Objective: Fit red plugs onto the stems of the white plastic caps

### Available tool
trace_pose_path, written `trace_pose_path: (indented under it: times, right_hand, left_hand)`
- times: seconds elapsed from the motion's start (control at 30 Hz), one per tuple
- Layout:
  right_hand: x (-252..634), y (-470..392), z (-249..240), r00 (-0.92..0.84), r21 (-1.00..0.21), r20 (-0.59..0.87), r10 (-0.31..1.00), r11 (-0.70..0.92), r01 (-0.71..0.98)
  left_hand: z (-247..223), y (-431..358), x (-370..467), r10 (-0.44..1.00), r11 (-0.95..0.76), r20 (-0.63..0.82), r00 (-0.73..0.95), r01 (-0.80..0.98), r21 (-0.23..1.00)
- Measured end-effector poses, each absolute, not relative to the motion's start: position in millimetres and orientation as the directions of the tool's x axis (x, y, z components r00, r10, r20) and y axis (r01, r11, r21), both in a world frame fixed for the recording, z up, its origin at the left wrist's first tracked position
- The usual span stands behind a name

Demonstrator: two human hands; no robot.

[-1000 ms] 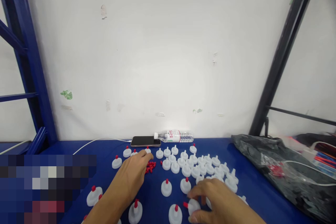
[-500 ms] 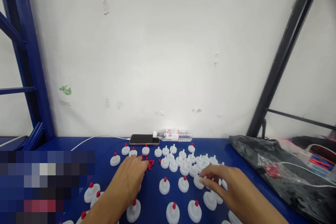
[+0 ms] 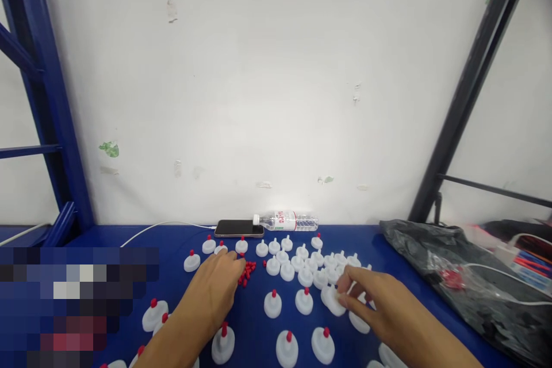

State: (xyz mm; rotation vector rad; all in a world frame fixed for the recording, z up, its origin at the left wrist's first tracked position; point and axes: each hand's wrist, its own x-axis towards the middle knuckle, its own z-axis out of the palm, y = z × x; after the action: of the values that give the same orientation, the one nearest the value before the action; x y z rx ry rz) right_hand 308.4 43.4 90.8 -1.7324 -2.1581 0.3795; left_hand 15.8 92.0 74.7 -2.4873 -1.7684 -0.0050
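Observation:
My left hand (image 3: 218,282) is closed, palm down, beside a small heap of red caps (image 3: 248,269) on the blue table. One red cap shows right at its fingertips; whether they hold it is hidden. My right hand (image 3: 371,296) pinches a white spouted lid (image 3: 334,302) between thumb and fingers, at the near edge of a cluster of bare white lids (image 3: 297,263). Several white lids with red caps on their spouts (image 3: 272,303) stand in front of and between my hands, and more stand around my left forearm.
At the back, a clear plastic bottle (image 3: 287,221) lies on its side against a phone (image 3: 239,228) with a white cable. A black plastic bag (image 3: 431,276) covers the right side. Blue frame posts (image 3: 60,98) rise at the left, a dark post (image 3: 461,103) at the right.
The lid at my right fingertips has shifted and now overlaps a neighbouring one; a lid below it has moved right. My left hand stays by the red caps. The view has shifted slightly.

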Motion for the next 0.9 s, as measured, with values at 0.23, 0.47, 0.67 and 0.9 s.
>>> trace_pose_path:
  times: [0.23,0.47,0.67,0.9]
  right_hand:
    - [299,42,93,-0.250,-0.594,0.191,0.949,0.315,0.740]
    - [291,39,91,-0.252,-0.578,0.235,0.939,0.343,0.740]
    - [295,42,75,-0.253,-0.562,0.247,0.935,0.351,0.749]
    - [292,41,79,-0.243,-0.572,0.241,0.940,0.340,0.747]
  left_hand:
    - [69,93,12,0.936,-0.346,0.053,0.349,0.937,-0.048]
    - [73,91,20,0.943,-0.332,-0.003,0.332,0.942,-0.053]
    - [74,89,22,0.945,-0.327,0.002,0.328,0.944,-0.031]
    - [74,82,25,0.942,-0.336,0.011,0.336,0.942,-0.021]
